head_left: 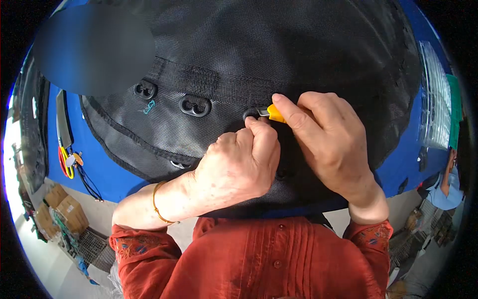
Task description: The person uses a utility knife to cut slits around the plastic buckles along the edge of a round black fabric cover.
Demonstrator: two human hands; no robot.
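Black mesh fabric (pixel 298 45) with a stitched webbing strip (pixel 199 82) lies spread before me. My right hand (pixel 331 139) is closed around a yellow utility knife (pixel 275 113), its blade pointing left and its tip at a black plastic eyelet (pixel 250 113). Thumb and finger of my left hand (pixel 241 159) pinch that eyelet at the fabric, partly covering it. To the left sit a two-hole black plastic eyelet (pixel 194 105) and another like it (pixel 145 89). A scrap of turquoise thread (pixel 149 106) lies just below the leftmost one.
Scissors (pixel 65 162) with red and yellow handles and a long blade (pixel 62 119) lie on the blue table (pixel 94 149) at left. Clear plastic strips (pixel 434 94) are stacked at right. Cardboard boxes (pixel 69 212) stand on the floor. Another person's blue clothing (pixel 446 192) shows at far right.
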